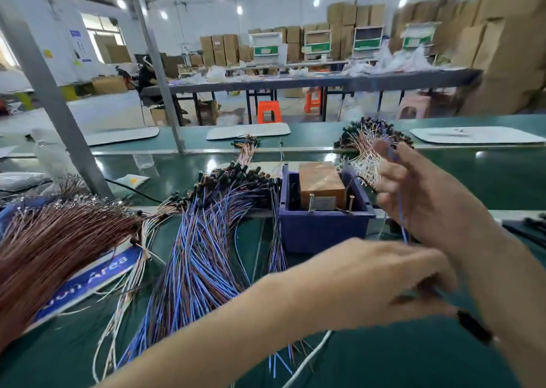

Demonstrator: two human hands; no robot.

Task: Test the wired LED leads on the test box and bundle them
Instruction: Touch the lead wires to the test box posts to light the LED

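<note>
The test box (322, 228) is a blue plastic bin holding a brown block with metal posts, set mid-table. My left hand (384, 281) reaches across to the right and pinches a black-capped LED lead (472, 328) at its lower end. My right hand (431, 201) is raised to the right of the box, its fingers holding a thin blue wire (401, 219) that runs down toward my left hand. A large fan of blue and brown LED leads (204, 240) lies left of the box. Behind my right hand sits a pile of white-wired leads (363, 154).
A thick bundle of brown wires (53, 240) lies at far left over a blue sign (94, 278). A grey steel post (56, 104) rises at the left. White trays (475, 135) lie on the far belt. Behind are benches, orange stools and stacked cartons.
</note>
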